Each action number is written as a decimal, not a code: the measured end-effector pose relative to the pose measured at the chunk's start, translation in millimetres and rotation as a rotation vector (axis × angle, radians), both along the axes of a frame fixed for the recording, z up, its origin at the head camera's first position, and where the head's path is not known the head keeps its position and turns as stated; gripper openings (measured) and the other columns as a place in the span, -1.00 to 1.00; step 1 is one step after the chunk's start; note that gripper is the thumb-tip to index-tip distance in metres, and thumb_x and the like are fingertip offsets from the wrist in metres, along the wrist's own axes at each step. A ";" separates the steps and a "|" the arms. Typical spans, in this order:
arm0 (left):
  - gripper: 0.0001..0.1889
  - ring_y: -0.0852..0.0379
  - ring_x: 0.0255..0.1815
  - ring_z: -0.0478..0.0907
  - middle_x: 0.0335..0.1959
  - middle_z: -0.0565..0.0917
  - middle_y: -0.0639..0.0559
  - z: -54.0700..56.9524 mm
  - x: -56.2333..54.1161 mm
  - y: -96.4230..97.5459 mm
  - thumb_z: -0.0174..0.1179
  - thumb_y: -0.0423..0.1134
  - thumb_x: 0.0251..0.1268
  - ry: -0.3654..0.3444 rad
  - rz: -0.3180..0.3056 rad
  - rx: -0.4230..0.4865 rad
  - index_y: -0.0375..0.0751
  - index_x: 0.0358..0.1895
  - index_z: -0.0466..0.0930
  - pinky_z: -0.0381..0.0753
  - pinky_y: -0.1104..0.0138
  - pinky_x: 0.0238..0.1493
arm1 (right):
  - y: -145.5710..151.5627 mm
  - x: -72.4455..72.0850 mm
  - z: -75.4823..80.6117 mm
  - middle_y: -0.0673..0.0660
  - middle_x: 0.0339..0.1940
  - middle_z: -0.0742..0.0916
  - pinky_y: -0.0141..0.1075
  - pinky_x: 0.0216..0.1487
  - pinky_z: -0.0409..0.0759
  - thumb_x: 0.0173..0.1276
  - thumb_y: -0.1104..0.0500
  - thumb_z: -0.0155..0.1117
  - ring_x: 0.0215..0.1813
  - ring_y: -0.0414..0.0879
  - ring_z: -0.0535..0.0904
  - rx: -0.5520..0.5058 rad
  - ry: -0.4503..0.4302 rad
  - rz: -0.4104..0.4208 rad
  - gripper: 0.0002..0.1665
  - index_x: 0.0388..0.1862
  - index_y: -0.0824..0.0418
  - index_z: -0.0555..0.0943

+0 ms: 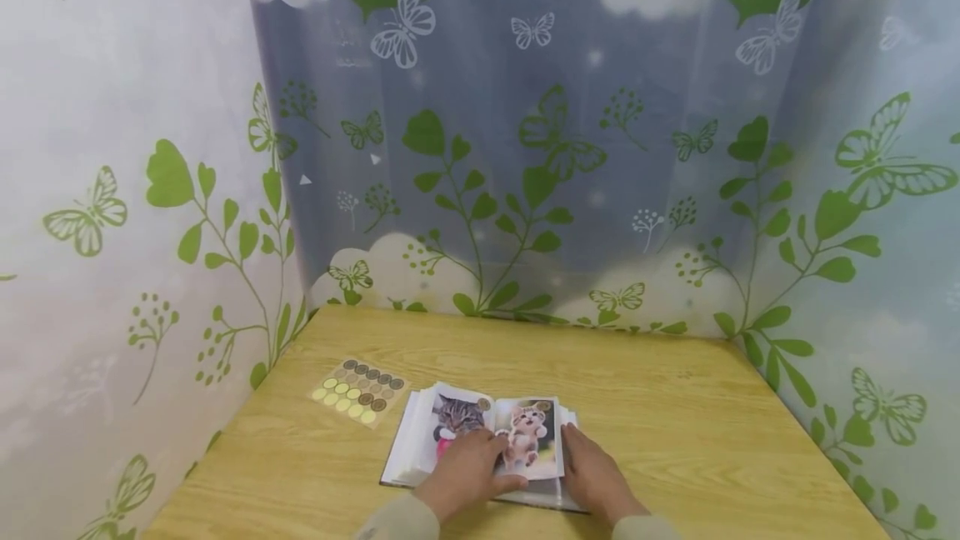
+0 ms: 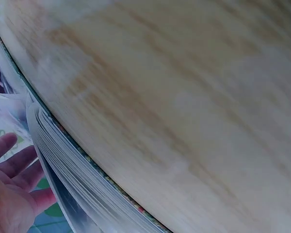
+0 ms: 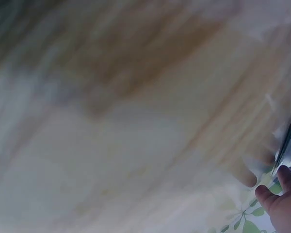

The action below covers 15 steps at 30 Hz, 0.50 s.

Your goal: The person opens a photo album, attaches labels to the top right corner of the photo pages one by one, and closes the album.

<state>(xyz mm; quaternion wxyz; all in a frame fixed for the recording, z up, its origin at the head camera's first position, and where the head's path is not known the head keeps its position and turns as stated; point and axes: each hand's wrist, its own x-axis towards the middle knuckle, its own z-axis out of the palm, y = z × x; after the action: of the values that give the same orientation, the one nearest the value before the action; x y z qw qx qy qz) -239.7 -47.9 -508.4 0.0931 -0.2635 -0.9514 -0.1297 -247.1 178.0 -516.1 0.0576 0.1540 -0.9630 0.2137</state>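
A small photo album [image 1: 408, 440] lies open on the table, with a grey tabby cat picture [image 1: 459, 412] on the left page and a light kitten picture [image 1: 529, 423] on the right. Each picture carries a round brown sticker [image 1: 546, 405] near its top corner. My left hand [image 1: 467, 473] rests over the lower middle of the spread, fingers extended toward the fold. At the album's right edge, my right hand [image 1: 597, 473] lies with straight fingers along the page edges. The left wrist view shows the thick stack of pages [image 2: 82, 160] beside the left hand [image 2: 14, 196].
A sheet of round stickers [image 1: 360, 392], yellow and brown, lies left of and beyond the album. The wood-grain table [image 1: 712, 423] meets curtains [image 1: 487, 148] printed with leaves and butterflies at its back and sides.
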 end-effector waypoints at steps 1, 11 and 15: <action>-0.30 0.00 0.00 0.60 -0.06 0.67 -0.05 0.1 0.4 -0.6 0.23 0.38 0.14 -0.001 -0.004 0.007 -0.13 0.13 0.63 0.55 0.12 0.14 | -0.3 0.6 0.0 0.47 0.35 0.46 0.15 0.37 0.30 0.43 0.27 0.09 0.36 0.35 0.38 0.004 0.010 0.006 -0.45 0.32 0.56 0.38; -0.39 -0.01 -0.01 0.61 -0.06 0.69 -0.05 3.2 4.8 -4.9 0.19 0.32 0.24 0.012 -0.019 0.039 -0.11 0.10 0.65 0.59 0.14 0.08 | -3.5 1.8 3.2 0.38 0.39 0.46 0.42 0.26 0.21 0.44 0.17 0.10 0.38 0.33 0.35 0.072 -0.107 -0.034 -0.45 0.33 0.41 0.45; -0.42 -0.03 0.00 0.62 -0.04 0.69 -0.06 3.6 5.2 -6.5 0.18 0.28 0.29 0.011 -0.017 0.039 -0.12 0.11 0.64 0.59 0.14 0.08 | -3.9 1.5 1.8 0.38 0.39 0.46 0.43 0.28 0.17 0.47 0.13 0.08 0.40 0.33 0.33 0.073 -0.120 -0.043 -0.44 0.33 0.42 0.45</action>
<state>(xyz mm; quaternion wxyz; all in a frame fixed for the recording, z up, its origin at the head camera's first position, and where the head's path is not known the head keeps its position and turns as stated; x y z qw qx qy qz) -234.5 -54.4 -504.8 0.1023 -0.2705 -0.9458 -0.1476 -245.6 174.1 -514.3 -0.0012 0.1224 -0.9749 0.1861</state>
